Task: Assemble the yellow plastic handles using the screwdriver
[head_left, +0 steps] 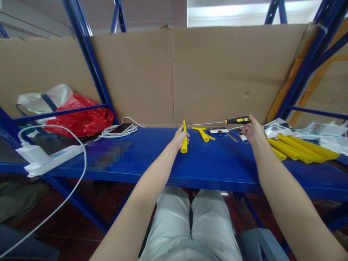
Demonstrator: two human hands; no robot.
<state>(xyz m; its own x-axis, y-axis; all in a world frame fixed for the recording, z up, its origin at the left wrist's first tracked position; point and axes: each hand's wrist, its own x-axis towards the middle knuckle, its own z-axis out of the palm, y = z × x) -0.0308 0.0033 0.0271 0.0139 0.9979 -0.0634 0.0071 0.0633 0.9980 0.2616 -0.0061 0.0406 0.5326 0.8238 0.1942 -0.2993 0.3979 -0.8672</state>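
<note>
My left hand is closed around a yellow plastic piece whose round open end points toward me, just above the blue shelf. Out to the right, my right hand grips the black and yellow handle of a long screwdriver. Its thin shaft runs left, level, and the tip reaches the yellow piece; whether it sits in a screw there is too small to tell. Between my hands a second yellow branched piece lies on the shelf. Close to my right hand are a small white packet and a thin metal strip.
Several yellow tubes lie at the right, near clear plastic bags. At the left are a phone on a coiled white cable, a power strip and a red plastic bag. Cardboard stands behind the blue shelf.
</note>
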